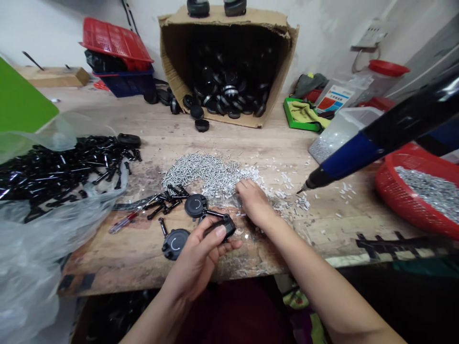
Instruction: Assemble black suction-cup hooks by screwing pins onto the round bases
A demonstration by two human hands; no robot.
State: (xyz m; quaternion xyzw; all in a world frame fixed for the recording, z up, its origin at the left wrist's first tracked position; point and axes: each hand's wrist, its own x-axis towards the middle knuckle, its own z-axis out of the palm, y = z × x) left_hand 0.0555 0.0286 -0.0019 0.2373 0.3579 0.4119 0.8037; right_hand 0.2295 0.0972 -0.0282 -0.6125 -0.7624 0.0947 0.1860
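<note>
My left hand is closed around a small black plastic part, held just above the near edge of the wooden bench. My right hand reaches into a spread of small silver screws, fingers curled down among them; what they pinch is hidden. Two round black discs and several black pins lie just left of my hands.
A blue and black power screwdriver hangs in from the right, tip near the screws. A red basket of screws sits at right. A cardboard box of black wheels stands behind. A plastic bag of black parts lies at left.
</note>
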